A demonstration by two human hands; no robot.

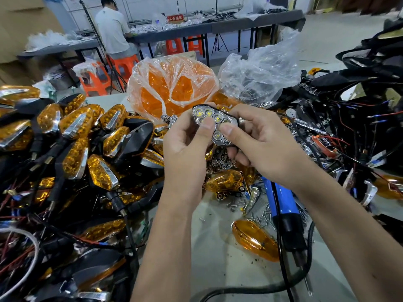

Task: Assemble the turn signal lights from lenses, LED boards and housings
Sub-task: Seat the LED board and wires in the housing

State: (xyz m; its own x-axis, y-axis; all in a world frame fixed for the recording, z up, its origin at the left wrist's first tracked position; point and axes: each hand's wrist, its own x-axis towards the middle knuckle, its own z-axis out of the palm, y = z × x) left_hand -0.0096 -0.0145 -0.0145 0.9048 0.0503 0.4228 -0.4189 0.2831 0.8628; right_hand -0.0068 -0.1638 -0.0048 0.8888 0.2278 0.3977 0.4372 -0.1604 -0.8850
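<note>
Both hands hold one black housing with a chrome honeycomb reflector and LEDs point(218, 125) above the table's middle. My left hand point(185, 147) grips its left end, thumb pressing on the reflector. My right hand point(259, 144) grips its right side, thumb on the reflector and fingers curled beneath. A loose amber lens point(255, 240) lies on the table below my right forearm. Another amber lens point(224, 180) lies under my hands. Loose chrome reflectors point(220, 158) sit just beneath the held part.
Finished amber turn signals point(72, 136) are heaped at the left. A plastic bag of amber lenses point(172, 88) stands behind, a clear bag point(259, 77) beside it. Black wired housings point(353, 118) pile up at the right. A blue electric screwdriver point(281, 205) and screws point(266, 214) lie nearby. A person works at a far table.
</note>
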